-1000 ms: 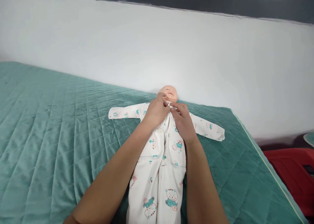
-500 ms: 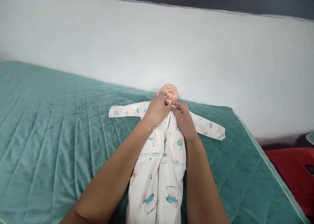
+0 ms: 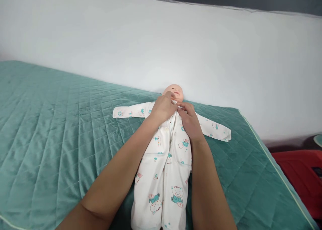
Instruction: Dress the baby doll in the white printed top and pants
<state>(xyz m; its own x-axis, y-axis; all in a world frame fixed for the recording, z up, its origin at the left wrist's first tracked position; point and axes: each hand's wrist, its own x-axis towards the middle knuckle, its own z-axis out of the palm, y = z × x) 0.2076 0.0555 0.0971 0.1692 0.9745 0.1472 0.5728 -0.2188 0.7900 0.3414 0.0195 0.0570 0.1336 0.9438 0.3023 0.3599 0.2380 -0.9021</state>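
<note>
A baby doll lies on its back with its head toward the wall. It wears a white baby outfit printed with small bears and other teal and pink figures, its sleeves spread to both sides. My left hand is at the collar just below the doll's chin, fingers pinched on the outfit's neckline. Right beside it, my right hand grips the other side of the neckline, the fingertips of both hands almost meeting. Whether a button or snap is between the fingers is hidden. Lower down, the front edges overlap loosely.
A green quilted bedspread lies under the doll. Behind it rises a white wall with a dark band on top. Past the bed's right edge stands a red object, perhaps a chair or case.
Both hands stay at the collar with only slight finger movement. The view has shifted a little, so the doll sits slightly higher and further right.
</note>
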